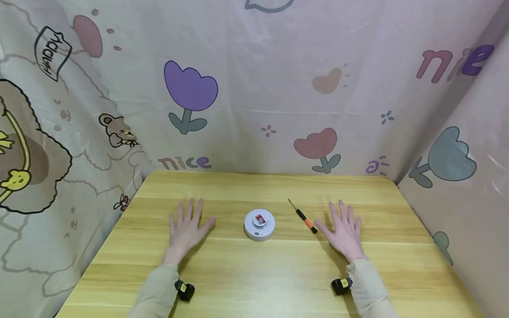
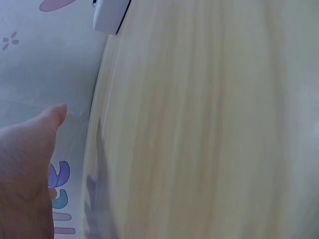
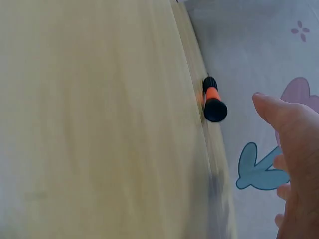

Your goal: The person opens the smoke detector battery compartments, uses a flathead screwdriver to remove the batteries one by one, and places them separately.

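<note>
Smoke alarm (image 1: 259,226), white and round, lies near the middle of the wooden tabletop (image 1: 254,274), between two hands and touched by neither. Red-and-white label (image 1: 260,219) on its upper face. Screwdriver (image 1: 306,220) lies just to the right of it, on a slant: thin shaft pointing away and leftward, black-and-orange handle nearer the right hand (image 1: 344,234). Right thumb sits just beside the handle's end; right wrist view shows a gap between them. Right fingers straight and fanned, holding nothing. Left hand (image 1: 186,232) matches: fingers extended and spread, no grip on anything, thumb angled toward the alarm but apart from it. Whether either palm meets the wood, cannot tell. Pale sleeves (image 1: 156,289) on both forearms; a small black camera at each wrist. Behind and at both sides hangs a light cloth (image 1: 246,88) printed with tulips, hearts, bears and the word "nice".
</note>
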Demonstrator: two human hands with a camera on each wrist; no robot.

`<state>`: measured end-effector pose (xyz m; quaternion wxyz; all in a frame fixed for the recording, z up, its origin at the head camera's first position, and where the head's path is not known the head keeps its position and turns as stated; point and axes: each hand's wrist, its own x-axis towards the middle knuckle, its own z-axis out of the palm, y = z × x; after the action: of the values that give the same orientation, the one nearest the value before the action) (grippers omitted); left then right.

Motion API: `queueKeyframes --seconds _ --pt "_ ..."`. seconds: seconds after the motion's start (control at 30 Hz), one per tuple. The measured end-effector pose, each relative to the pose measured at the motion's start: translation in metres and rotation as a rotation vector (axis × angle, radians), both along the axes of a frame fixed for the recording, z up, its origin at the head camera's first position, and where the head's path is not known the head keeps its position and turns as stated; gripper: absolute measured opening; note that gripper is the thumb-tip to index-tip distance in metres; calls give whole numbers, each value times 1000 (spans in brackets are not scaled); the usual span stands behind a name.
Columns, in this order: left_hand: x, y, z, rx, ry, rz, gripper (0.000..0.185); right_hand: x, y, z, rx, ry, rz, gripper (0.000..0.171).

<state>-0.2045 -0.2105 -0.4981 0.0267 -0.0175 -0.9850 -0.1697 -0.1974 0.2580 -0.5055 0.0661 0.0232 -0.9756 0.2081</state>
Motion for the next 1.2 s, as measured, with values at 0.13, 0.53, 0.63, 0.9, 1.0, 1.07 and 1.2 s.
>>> queueKeyframes --seconds 0.13,0.53,0.63,0.9,1.0,1.07,1.2 --pt "2 6 -1 10 -7 -10 86 2 -7 1 -25 3 9 89" --pt "9 26 0 42 -14 -44 83 6 -28 2 -103 8 48 80" --pt "10 30 -1 53 -16 -50 83 7 -33 2 -117 14 56 80" --pt "11 39 -4 78 -33 -62 83 8 -43 1 -158 58 86 78" --pt "12 41 -4 106 -38 -68 83 9 -48 -1 -179 96 112 76" --pt "12 43 -5 118 -50 -73 82 9 -50 -1 -195 122 135 74" --pt "12 47 -7 142 -59 -85 83 9 -56 -2 -242 141 182 71"
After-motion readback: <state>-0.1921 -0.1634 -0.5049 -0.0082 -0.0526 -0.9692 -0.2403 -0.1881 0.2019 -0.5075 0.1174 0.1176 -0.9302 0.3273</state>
